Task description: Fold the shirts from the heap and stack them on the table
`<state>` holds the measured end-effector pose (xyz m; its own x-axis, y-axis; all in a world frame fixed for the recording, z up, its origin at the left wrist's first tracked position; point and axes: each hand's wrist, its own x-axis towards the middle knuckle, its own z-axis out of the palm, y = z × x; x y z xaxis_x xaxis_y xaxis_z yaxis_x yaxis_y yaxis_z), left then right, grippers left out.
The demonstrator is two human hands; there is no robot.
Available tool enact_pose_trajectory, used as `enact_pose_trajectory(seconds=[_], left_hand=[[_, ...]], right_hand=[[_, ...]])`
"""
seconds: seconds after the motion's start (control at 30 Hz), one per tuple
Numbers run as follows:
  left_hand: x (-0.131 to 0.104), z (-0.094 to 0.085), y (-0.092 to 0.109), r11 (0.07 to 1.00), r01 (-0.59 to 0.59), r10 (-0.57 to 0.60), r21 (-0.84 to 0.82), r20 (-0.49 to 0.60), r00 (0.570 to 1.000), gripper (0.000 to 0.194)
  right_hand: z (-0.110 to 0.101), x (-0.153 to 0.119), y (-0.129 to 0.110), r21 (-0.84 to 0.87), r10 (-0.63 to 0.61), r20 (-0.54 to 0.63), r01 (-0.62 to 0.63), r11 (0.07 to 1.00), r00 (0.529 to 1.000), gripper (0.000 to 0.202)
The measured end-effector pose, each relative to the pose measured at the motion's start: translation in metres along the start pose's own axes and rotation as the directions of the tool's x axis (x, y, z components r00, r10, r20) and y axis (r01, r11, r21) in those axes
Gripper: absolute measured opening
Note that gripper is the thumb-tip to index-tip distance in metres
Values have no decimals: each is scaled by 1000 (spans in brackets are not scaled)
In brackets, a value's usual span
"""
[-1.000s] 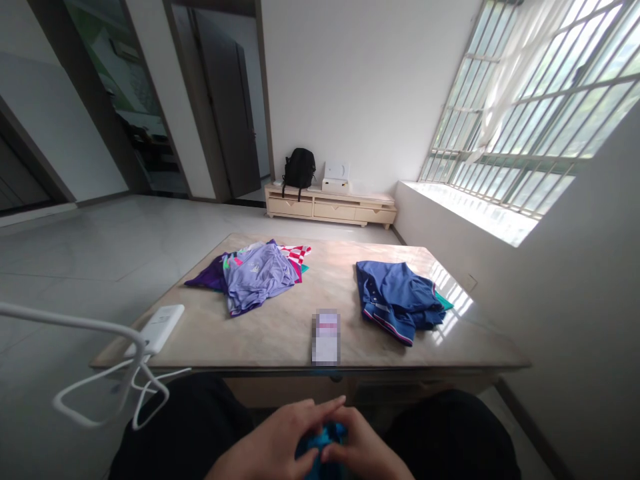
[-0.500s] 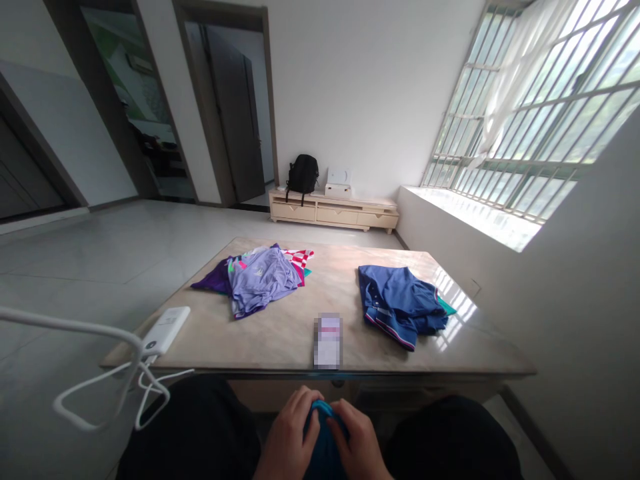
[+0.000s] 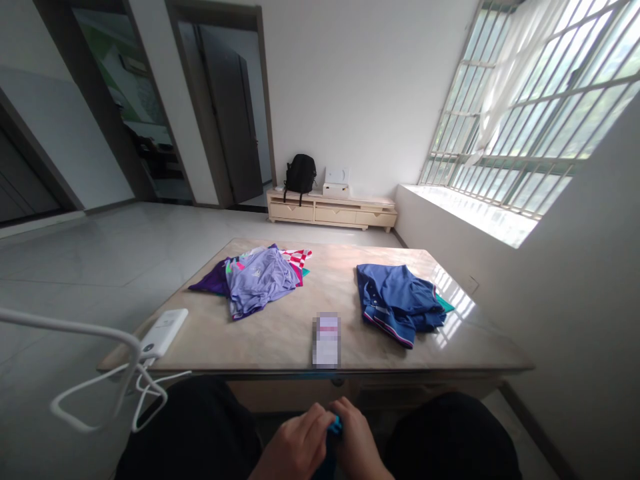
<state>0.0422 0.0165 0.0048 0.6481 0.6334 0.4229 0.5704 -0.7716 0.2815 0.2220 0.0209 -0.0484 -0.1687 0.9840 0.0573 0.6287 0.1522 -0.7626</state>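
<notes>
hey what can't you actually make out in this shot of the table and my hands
- Blue cloth, head view: only a sliver shows between the left hand and right hand; the rest is hidden by them and cut by the bottom edge.
- Card-like item at the table edge: blurred out.
- Clothes under the lilac top and under the blue polo: mostly covered.
</notes>
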Motion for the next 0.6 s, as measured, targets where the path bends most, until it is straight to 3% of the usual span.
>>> enact_pose_trajectory(seconds=[0.13, 0.33, 0.4, 0.6], left_hand=[[0, -8, 0, 999, -31, 31, -8, -41, 999, 30], [5, -24, -2, 992, -125, 116, -33, -202, 972, 28], [5, -29, -4, 992, -126, 120, -17, -203, 972, 28], [2, -52, -17, 997, -73, 78, 29, -211, 974, 32]], right_hand=[[-2, 3, 7, -61, 80, -4, -80, 995, 997, 37], [-14, 7, 14, -167, 168, -8, -167, 972, 986, 38], [-20, 8, 16, -197, 185, -24, -186, 963, 982, 37], [-47, 15, 19, -228, 110, -149, -143, 963, 983, 31]])
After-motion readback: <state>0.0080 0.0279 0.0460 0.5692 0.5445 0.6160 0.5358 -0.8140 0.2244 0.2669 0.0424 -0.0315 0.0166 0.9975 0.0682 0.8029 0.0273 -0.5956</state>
